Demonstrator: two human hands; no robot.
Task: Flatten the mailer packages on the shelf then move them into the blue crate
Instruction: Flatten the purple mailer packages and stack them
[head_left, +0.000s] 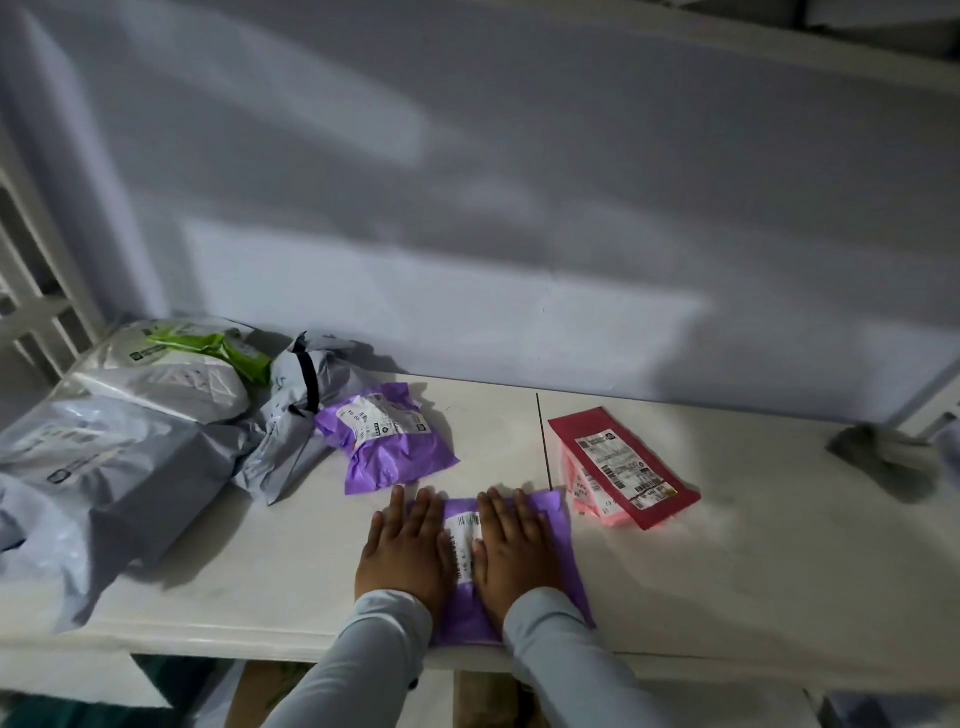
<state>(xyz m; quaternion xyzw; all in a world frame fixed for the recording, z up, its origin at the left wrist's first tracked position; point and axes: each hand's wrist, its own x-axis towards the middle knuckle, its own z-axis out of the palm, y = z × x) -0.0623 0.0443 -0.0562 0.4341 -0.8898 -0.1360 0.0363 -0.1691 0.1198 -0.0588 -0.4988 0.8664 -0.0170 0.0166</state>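
Both hands, left (402, 548) and right (511, 545), press flat-fingered on a purple mailer (462, 603) at the shelf's (727, 571) 6 o'clock edge, red mailer (623, 467) at 2 o'clock

One head-worn view is given. The white shelf (675, 582) is seen from close above, facing forward and down.

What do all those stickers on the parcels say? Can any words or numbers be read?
Crumpled purple plastic mailer, white label: "00 04" shows; the rest is blurred.
Flat purple plastic mailer under both hands, white label: barcode and print, too blurred.
Dark red plastic mailer, white label: barcodes, too small.
Grey plastic mailers: small printed marks, unreadable.
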